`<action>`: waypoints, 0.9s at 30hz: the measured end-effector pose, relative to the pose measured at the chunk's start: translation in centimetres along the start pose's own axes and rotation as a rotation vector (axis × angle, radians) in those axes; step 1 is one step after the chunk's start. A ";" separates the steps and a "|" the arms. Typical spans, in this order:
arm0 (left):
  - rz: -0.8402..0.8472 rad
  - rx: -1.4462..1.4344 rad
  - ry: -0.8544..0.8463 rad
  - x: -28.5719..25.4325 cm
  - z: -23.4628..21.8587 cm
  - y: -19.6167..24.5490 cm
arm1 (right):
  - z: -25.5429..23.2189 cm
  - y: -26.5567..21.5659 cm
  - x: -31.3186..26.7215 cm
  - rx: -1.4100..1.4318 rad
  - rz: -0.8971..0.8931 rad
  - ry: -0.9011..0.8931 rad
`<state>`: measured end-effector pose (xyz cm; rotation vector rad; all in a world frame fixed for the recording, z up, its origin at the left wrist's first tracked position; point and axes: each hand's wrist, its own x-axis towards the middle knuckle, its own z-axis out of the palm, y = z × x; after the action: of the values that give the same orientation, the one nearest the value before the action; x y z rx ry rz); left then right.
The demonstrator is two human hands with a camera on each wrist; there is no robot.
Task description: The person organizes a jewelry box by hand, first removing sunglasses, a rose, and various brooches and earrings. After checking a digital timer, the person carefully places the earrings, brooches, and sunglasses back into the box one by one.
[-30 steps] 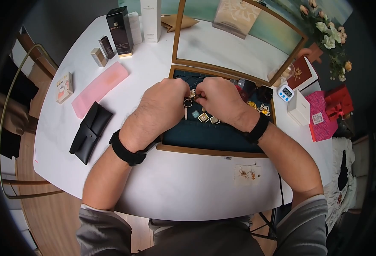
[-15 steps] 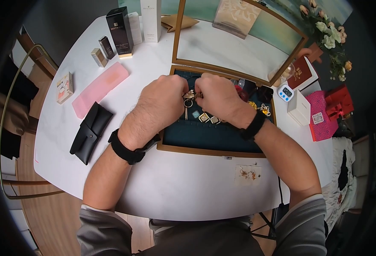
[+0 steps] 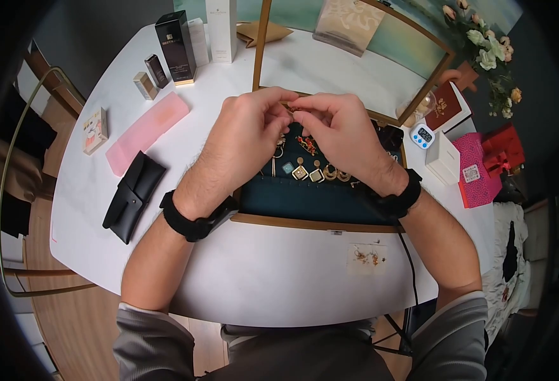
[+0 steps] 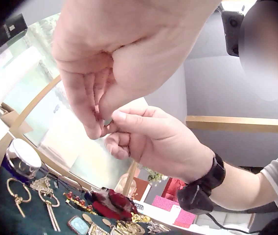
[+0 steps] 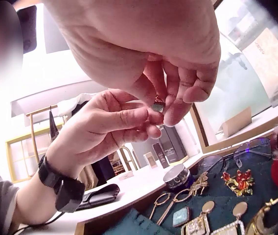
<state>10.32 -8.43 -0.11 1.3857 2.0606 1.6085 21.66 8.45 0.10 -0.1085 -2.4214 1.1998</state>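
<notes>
Over the open jewelry box [image 3: 292, 223] my left hand [image 3: 244, 143] and right hand [image 3: 349, 143] meet at the fingertips. Between them they pinch a small piece of jewelry [image 5: 157, 105], gray-green with a reddish edge; its exact kind I cannot tell, as fingers cover most of it. Below, on the dark green lining, lie a red and gold flower-shaped piece [image 5: 239, 183], square drop earrings [image 3: 299, 170], gold hoop earrings [image 3: 338, 173], a blue-stone piece [image 5: 181, 216] and a lidded round jar [image 5: 177, 176].
The box's glass lid [image 3: 258, 51] stands raised behind the hands. Leftward are a black case [image 3: 133, 198], a pink case [image 3: 147, 132] and cosmetic boxes [image 3: 176, 47]. A timer [image 3: 422, 135] and white box [image 3: 443, 159] sit right. A card with earrings [image 3: 367, 259] lies in front.
Both hands have risen from the box's contents, and their fingertips now meet around the small piece. The red and gold flower-shaped piece and more earrings have come into view below them.
</notes>
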 end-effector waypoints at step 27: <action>-0.256 -0.023 -0.150 0.5 -0.1 -0.6 | 0.3 -0.7 -1.6 -0.388 -0.365 0.146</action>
<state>9.64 -8.17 -0.41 1.1425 2.0297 1.3770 23.11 7.38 -0.07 0.1219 -2.3798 0.5398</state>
